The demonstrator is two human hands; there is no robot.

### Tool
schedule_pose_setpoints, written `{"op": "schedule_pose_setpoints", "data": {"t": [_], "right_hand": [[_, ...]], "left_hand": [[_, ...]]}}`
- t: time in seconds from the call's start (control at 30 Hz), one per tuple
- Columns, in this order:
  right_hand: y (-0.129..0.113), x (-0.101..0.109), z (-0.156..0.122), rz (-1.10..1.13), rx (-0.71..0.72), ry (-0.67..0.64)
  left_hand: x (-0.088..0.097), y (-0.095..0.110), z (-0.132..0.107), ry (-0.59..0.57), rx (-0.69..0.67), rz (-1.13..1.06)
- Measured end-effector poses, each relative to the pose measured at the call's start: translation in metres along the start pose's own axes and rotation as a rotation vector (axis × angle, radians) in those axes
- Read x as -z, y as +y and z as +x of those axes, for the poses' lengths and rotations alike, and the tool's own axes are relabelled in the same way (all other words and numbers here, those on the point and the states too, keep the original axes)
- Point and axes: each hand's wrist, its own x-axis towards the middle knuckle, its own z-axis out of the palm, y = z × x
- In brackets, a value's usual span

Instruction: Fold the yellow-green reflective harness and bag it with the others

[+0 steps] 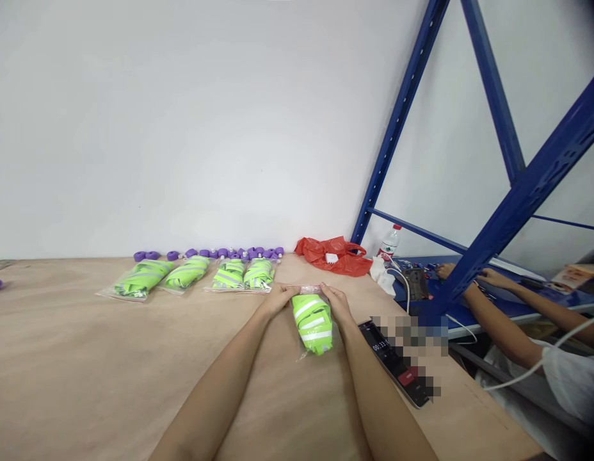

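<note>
A clear plastic bag (312,323) with a folded neon-green reflective strap inside lies on the table in front of me. My left hand (280,298) pinches the bag's far left corner. At the far right corner, my right hand (336,301) has its fingers closed on the same edge. Further off to the left, several similar bags of green reflective straps (142,279) lie in a row. Whether the bag's mouth is sealed cannot be made out.
Purple round pieces (223,253) line the wall behind the bags. A red plastic bag (333,255) lies at the back right. A phone (397,365) with a running timer lies right of my arm. Beyond the blue rack post (470,256), another person's hands (493,278) work near a water bottle (390,242).
</note>
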Motion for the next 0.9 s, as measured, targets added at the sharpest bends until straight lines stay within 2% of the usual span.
{"op": "schedule_pose_setpoints", "data": {"t": [0.4, 0.9], "right_hand": [[-0.008, -0.005, -0.012, -0.026, 0.012, -0.010], [-0.009, -0.009, -0.014, -0.037, 0.010, -0.016]], "left_hand": [[-0.001, 0.005, -0.002, -0.065, -0.068, 0.092], [-0.008, -0.002, 0.003, 0.006, -0.067, 0.002]]}}
